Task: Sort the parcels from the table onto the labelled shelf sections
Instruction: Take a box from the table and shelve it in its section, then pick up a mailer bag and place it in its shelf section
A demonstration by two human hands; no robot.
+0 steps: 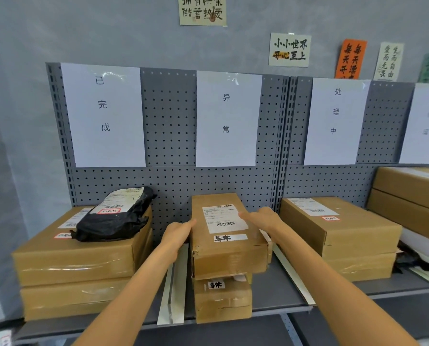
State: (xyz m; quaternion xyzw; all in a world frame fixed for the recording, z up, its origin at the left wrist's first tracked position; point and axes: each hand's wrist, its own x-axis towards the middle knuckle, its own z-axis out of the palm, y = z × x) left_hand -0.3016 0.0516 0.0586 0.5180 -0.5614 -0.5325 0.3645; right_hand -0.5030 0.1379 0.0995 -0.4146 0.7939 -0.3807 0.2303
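A brown cardboard parcel (227, 236) with a white shipping label and a handwritten "异常" tag lies on top of another tagged box (222, 299) in the middle shelf section, under the "异常" sign (227, 118). My left hand (177, 236) presses flat against the parcel's left side. My right hand (262, 219) lies over its top right edge, a fingertip on the label. The parcel is held between both hands while it rests on the lower box.
Left section under the "已完成" sign (103, 113): two stacked boxes (76, 260) with a black poly bag (113, 216) on top. Right section under the "处理中" sign (336, 121): two stacked boxes (341, 228). More boxes (410, 196) stand at far right. White divider strips (173, 290) lie on the grey shelf (273, 290).
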